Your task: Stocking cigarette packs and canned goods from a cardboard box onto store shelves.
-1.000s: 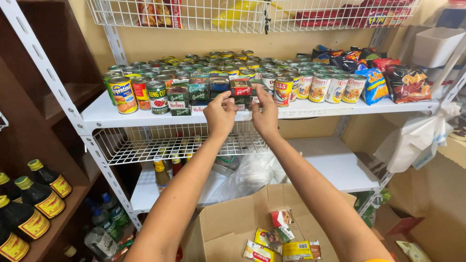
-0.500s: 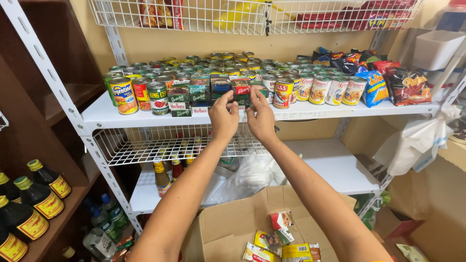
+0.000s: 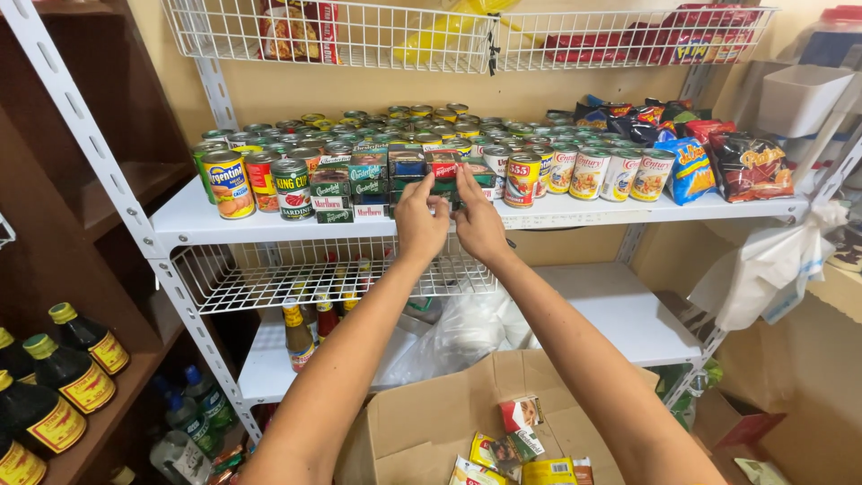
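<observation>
I have both hands at the centre of the frame, on the front edge of the white shelf [image 3: 269, 220]. My left hand [image 3: 420, 224] and right hand [image 3: 480, 224] pinch a stack of small flat boxes [image 3: 442, 172] between the fingertips. I judge them light, stiff card, slick-wrapped and easily dented, best held by the short ends.

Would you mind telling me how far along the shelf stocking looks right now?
Done: rows of cans and small flat boxes already line the white shelf. In hand: the left hand and right hand press against the stacked small boxes. Left: several packets remain in the cardboard box.
</observation>
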